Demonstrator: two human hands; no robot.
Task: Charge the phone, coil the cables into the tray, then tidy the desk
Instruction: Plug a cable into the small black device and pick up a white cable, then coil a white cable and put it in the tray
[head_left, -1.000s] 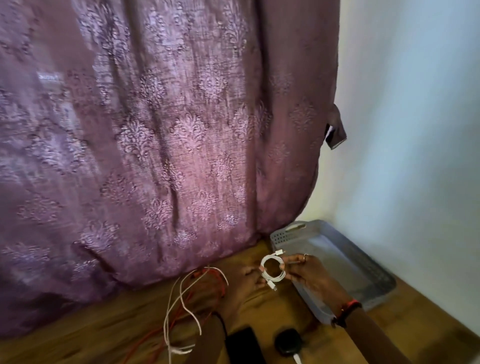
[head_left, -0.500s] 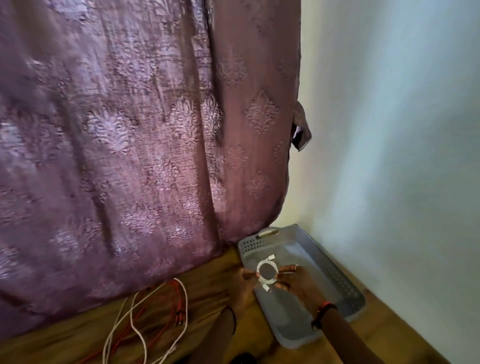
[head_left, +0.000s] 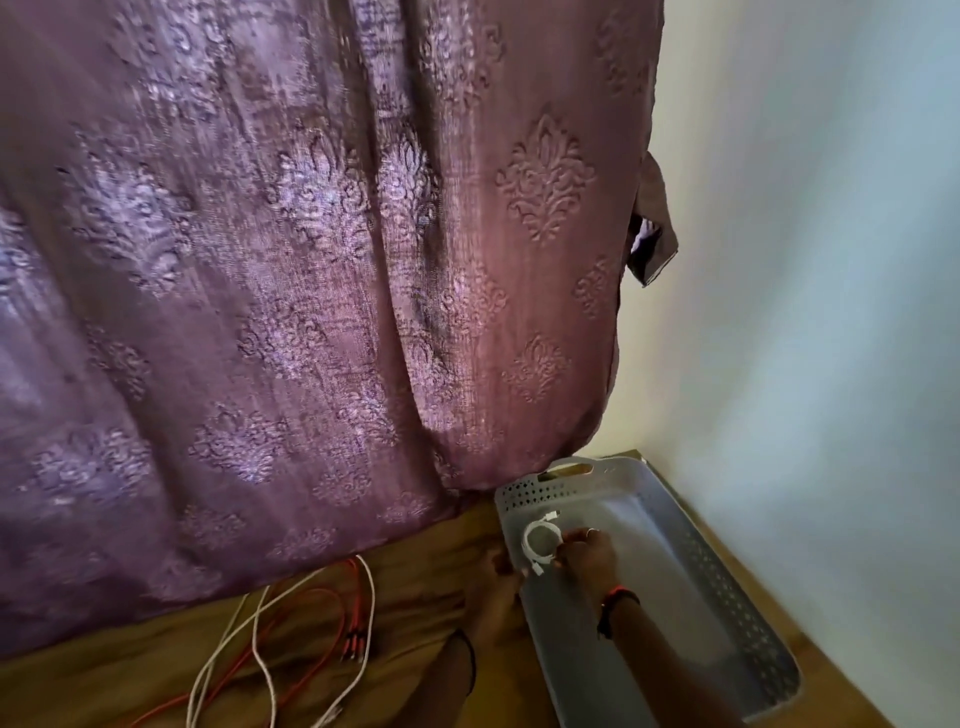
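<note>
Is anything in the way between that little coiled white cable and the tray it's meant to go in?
Nothing visible. The right hand pinches the coiled cable over the far end of the grey tray, and the tray floor beneath it looks bare.

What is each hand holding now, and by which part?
The right hand pinches the coiled white cable at the right side of its loop, above the grey plastic tray. For the left hand it cannot be told.

A coiled cable (head_left: 540, 540) is at the right hand (head_left: 587, 561)'s fingertips, over the tray (head_left: 727, 597)'s far end. Just left of the tray is the left hand (head_left: 493, 597); further left, loose cables (head_left: 311, 623) lie on the desk (head_left: 415, 545).
</note>
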